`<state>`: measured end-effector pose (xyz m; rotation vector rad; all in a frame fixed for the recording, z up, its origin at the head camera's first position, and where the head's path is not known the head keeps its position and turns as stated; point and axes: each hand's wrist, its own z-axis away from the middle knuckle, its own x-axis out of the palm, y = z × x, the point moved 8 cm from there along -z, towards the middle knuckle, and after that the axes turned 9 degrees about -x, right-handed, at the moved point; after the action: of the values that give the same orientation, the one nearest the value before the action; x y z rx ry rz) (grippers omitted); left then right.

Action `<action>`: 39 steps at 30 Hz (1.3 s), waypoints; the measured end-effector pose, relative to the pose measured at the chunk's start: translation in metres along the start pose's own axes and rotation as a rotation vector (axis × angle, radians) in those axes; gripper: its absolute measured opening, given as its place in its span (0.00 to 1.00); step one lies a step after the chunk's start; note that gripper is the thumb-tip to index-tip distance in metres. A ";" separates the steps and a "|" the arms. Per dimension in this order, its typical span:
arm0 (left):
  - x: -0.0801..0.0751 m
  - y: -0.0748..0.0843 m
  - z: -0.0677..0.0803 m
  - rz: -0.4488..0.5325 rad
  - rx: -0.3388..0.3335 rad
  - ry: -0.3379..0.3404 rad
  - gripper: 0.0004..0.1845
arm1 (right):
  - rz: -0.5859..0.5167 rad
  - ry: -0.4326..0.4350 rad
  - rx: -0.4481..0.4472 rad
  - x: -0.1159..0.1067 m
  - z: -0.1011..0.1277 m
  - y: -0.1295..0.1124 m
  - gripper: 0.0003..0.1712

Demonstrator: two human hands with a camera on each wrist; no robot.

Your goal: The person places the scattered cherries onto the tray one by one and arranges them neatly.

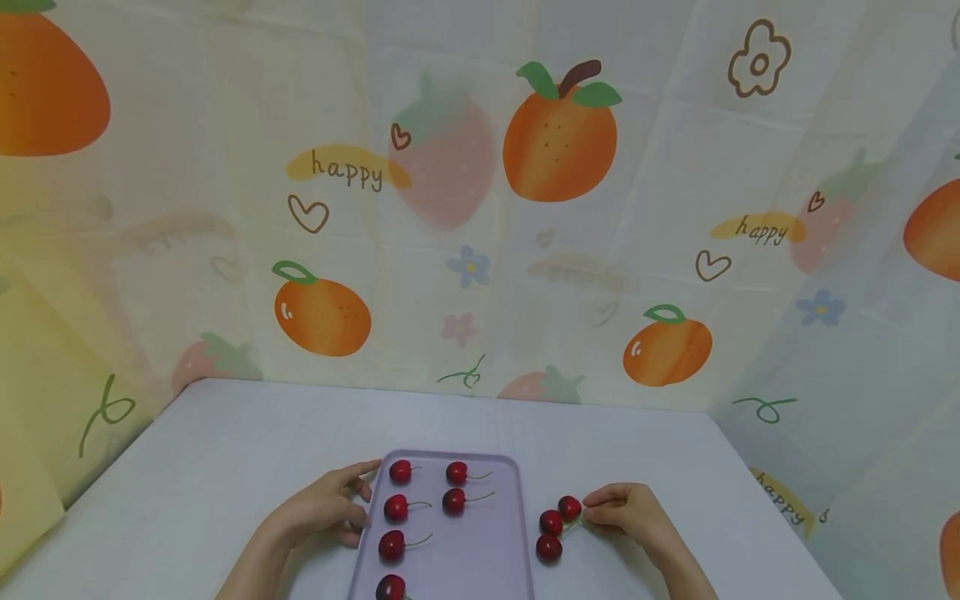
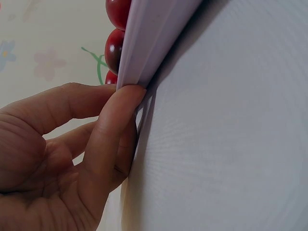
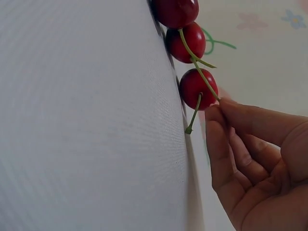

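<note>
Lilac tray holds six cherries, perhaps more out of view.

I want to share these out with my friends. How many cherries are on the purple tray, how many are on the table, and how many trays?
Cherries on the tray: 6
Cherries on the table, by the right hand: 3
Trays: 1
Total: 10 things, 9 of them cherries

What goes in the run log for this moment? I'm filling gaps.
left hand: holds tray edge | right hand: pinches cherry stem | three cherries on table beside tray
</note>
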<state>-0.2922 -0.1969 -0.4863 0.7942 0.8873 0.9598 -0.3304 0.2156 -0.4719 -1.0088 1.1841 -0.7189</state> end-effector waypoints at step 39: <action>-0.001 -0.004 -0.004 -0.010 -0.009 0.007 0.48 | -0.177 0.107 -0.072 0.003 -0.004 -0.023 0.23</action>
<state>-0.2947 -0.1989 -0.4910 0.7786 0.8921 0.9579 -0.3324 0.2026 -0.4525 -1.1577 1.2299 -0.8838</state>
